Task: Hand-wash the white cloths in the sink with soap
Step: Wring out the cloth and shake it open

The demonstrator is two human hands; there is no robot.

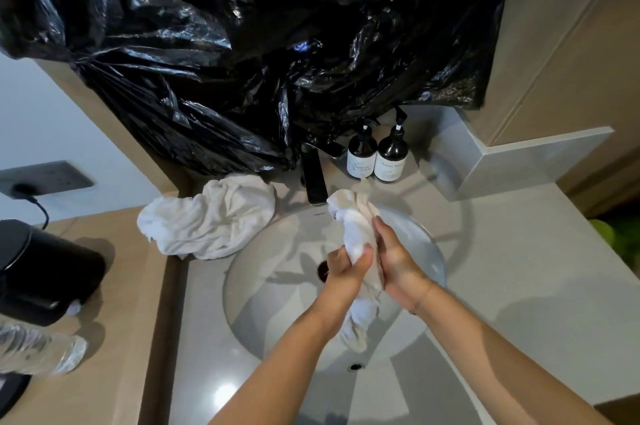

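Note:
A wet white cloth (353, 220) is bunched into a long twist above the round sink basin (277, 293). My left hand (346, 267) grips its middle with the thumb across it. My right hand (394, 258) presses against the cloth's right side, fingers fairly straight. The cloth's lower end (358, 324) hangs down between my wrists. A second white cloth (211, 220) lies crumpled on the counter at the basin's back left rim. Two dark pump bottles (377, 156) stand behind the basin, right of the dark faucet (313, 175).
A large black plastic bag (259, 44) covers the wall behind the sink. On the wooden counter at left stand a black kettle (41, 272) and a clear plastic bottle (38, 353). A wall socket (45, 179) with a plug sits at far left.

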